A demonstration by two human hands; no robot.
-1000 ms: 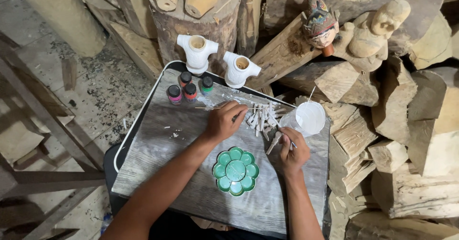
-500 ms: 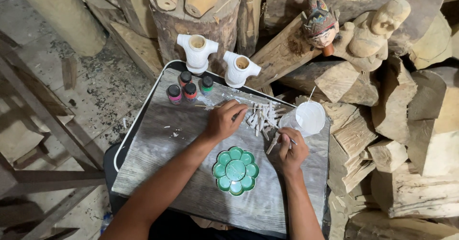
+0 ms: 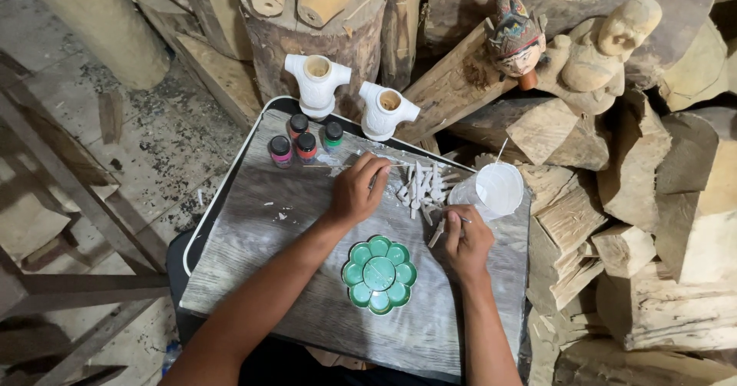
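Observation:
My left hand (image 3: 358, 188) rests palm down on a grey wooden board (image 3: 261, 232), its fingertips reaching a row of small white-painted wooden pieces (image 3: 421, 186). My right hand (image 3: 465, 240) grips a thin brush and one white piece (image 3: 438, 233) just below that row. A cup of white paint (image 3: 495, 189) stands right above my right hand. A green flower-shaped palette (image 3: 378, 273) lies between my forearms.
Several small paint bottles (image 3: 305, 140) stand at the board's far edge. Two white-painted wooden torsos (image 3: 317, 83) (image 3: 385, 108) sit behind them. A painted puppet head (image 3: 515, 36) and an unpainted carved figure (image 3: 606, 44) lie among wood blocks at right. A log stump stands behind.
My right hand has shifted slightly with the brush and piece. My left hand stays on the row of white pieces.

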